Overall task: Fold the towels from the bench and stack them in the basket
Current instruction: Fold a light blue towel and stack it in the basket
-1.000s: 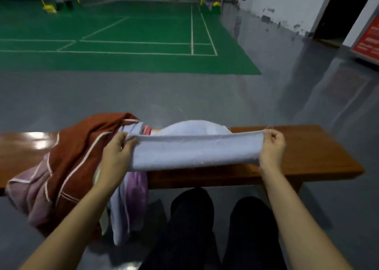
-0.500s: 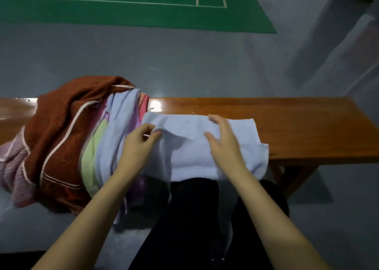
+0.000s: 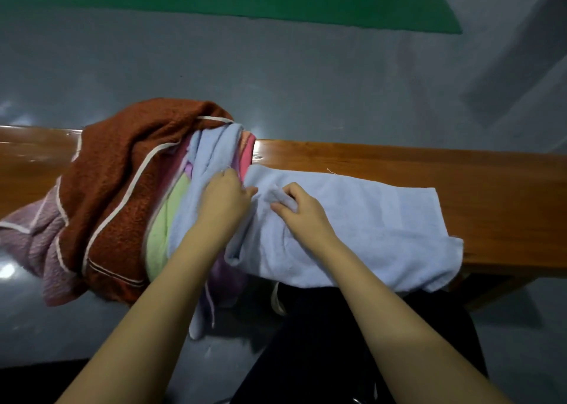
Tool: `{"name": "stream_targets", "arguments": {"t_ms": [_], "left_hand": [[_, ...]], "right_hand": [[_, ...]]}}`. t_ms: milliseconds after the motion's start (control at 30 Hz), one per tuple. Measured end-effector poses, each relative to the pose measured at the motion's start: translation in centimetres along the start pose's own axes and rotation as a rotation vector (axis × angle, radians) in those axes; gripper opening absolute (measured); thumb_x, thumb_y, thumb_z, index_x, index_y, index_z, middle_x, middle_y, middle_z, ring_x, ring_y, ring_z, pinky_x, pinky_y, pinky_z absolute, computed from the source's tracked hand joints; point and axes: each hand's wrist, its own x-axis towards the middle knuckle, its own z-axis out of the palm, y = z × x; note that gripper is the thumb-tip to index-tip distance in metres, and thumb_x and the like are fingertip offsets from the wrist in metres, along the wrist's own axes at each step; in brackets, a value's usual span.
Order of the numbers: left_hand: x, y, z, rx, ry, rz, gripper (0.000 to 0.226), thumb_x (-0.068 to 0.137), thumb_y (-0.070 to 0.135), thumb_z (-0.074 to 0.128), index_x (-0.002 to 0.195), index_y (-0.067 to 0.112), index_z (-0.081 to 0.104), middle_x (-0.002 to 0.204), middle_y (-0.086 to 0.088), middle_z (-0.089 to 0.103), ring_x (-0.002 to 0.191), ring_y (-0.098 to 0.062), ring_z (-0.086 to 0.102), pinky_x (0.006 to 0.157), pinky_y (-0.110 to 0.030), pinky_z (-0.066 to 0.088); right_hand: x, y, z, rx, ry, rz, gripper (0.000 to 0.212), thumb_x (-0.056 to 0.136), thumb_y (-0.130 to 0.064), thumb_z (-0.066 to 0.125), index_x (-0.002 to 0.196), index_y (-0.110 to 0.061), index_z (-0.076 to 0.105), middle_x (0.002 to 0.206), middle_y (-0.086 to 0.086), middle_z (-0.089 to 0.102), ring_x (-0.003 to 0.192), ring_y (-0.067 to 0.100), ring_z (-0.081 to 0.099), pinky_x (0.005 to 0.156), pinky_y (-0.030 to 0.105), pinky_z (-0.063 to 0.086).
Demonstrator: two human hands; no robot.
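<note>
A light blue towel (image 3: 368,225) lies spread across the wooden bench (image 3: 460,182), its near edge hanging over the front. My left hand (image 3: 225,201) grips the towel's left end beside the pile. My right hand (image 3: 299,210) pinches a bunch of the same towel just right of the left hand. A heap of unfolded towels (image 3: 122,195) sits on the bench's left part, with a rust-brown one on top and green, pink, lilac and blue ones under it. No basket is in view.
Grey glossy floor (image 3: 306,81) lies beyond the bench, and a green court mat (image 3: 214,1) farther back. My dark-trousered legs (image 3: 352,342) are under the bench's near edge. Bare bench top extends to the right of the towel.
The towel went from being held stretched in the air to lying on the bench. My right hand moved left along it and now meets the left hand at the towel's left end.
</note>
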Motion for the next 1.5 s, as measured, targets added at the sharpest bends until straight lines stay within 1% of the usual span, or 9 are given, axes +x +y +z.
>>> {"name": "stream_targets", "arguments": {"t_ms": [133, 200, 333, 533, 967, 1133, 1200, 1333, 1500], "left_hand": [[1.2, 1.9, 0.6, 0.131, -0.154, -0.139, 0.041, 0.093, 0.024, 0.057, 0.12, -0.007, 0.05, 0.121, -0.025, 0.056, 0.113, -0.037, 0.053, 0.087, -0.036, 0.039], [1.8, 2.2, 0.6, 0.055, -0.206, -0.152, 0.037, 0.089, 0.023, 0.061, 0.114, -0.004, 0.055, 0.115, -0.023, 0.059, 0.107, -0.036, 0.056, 0.078, -0.034, 0.04], [2.3, 2.2, -0.5, -0.365, -0.261, -0.174, 0.023, 0.083, 0.023, 0.066, 0.099, 0.008, 0.059, 0.091, -0.011, 0.059, 0.08, -0.02, 0.057, 0.063, -0.027, 0.044], [0.9, 2.6, -2.5, -0.877, -0.074, -0.002, 0.01, 0.089, 0.019, 0.064, 0.082, 0.012, 0.062, 0.075, -0.006, 0.06, 0.068, -0.01, 0.052, 0.054, -0.02, 0.039], [-6.4, 7.3, -6.7, -0.665, -0.062, 0.421, 0.009, 0.088, 0.027, 0.065, 0.089, 0.02, 0.069, 0.078, 0.015, 0.066, 0.078, 0.008, 0.06, 0.069, -0.005, 0.043], [-7.8, 8.1, -6.8, -0.646, -0.076, 0.505, 0.007, 0.089, 0.017, 0.064, 0.089, 0.021, 0.07, 0.083, 0.017, 0.066, 0.08, 0.01, 0.06, 0.074, -0.006, 0.044], [-8.1, 8.4, -6.8, -0.581, -0.036, 0.554, 0.01, 0.089, 0.014, 0.064, 0.091, 0.022, 0.07, 0.083, 0.017, 0.065, 0.081, 0.007, 0.059, 0.075, -0.006, 0.043], [-9.3, 7.9, -5.9, -0.519, 0.025, 0.567, 0.017, 0.09, 0.01, 0.06, 0.096, 0.022, 0.051, 0.081, 0.007, 0.058, 0.073, -0.007, 0.058, 0.07, -0.018, 0.049], [-10.8, 3.4, -3.8, -0.168, -0.052, 0.761, 0.028, 0.085, 0.015, 0.04, 0.108, 0.028, 0.049, 0.106, 0.003, 0.047, 0.086, -0.015, 0.054, 0.075, -0.028, 0.047]], "right_hand": [[-0.1, 0.1, 0.1, 0.046, 0.035, -0.014, 0.021, 0.093, -0.037, 0.056, 0.083, -0.019, 0.049, 0.077, 0.002, 0.059, 0.072, 0.018, 0.056, 0.059, 0.029, 0.046], [-0.1, 0.1, 0.2, 0.056, 0.047, -0.022, 0.02, 0.094, -0.039, 0.054, 0.083, -0.023, 0.05, 0.076, 0.002, 0.059, 0.072, 0.019, 0.056, 0.057, 0.029, 0.046], [0.0, 0.1, -0.1, 0.137, 0.036, 0.009, 0.014, 0.095, -0.038, 0.054, 0.09, -0.025, 0.056, 0.082, -0.001, 0.061, 0.079, 0.02, 0.058, 0.069, 0.038, 0.048], [-1.2, -1.8, -2.2, 0.207, 0.077, -0.071, 0.008, 0.092, -0.021, 0.061, 0.093, -0.017, 0.067, 0.093, -0.005, 0.067, 0.09, 0.008, 0.061, 0.072, 0.016, 0.048], [-4.8, -6.5, -6.9, 0.247, 0.224, -0.256, 0.022, 0.086, -0.009, 0.067, 0.076, -0.024, 0.055, 0.078, -0.003, 0.062, 0.075, 0.005, 0.058, 0.07, 0.016, 0.047], [-6.2, -6.7, -8.0, 0.287, 0.237, -0.252, 0.019, 0.085, -0.004, 0.066, 0.091, -0.019, 0.056, 0.087, -0.003, 0.063, 0.082, 0.001, 0.062, 0.077, 0.015, 0.049], [-6.5, -6.9, -8.4, 0.262, 0.185, -0.261, 0.025, 0.086, -0.001, 0.064, 0.102, -0.02, 0.06, 0.092, -0.006, 0.065, 0.085, -0.003, 0.061, 0.079, 0.012, 0.047], [-6.8, -6.6, -9.2, 0.157, 0.223, -0.262, 0.021, 0.087, -0.005, 0.063, 0.081, -0.025, 0.065, 0.081, -0.009, 0.067, 0.082, 0.001, 0.061, 0.078, 0.016, 0.047], [-7.2, -6.3, -10.4, 0.188, 0.339, -0.221, 0.006, 0.091, -0.012, 0.061, 0.086, -0.014, 0.065, 0.081, -0.007, 0.067, 0.083, 0.004, 0.062, 0.078, 0.021, 0.049]]}}
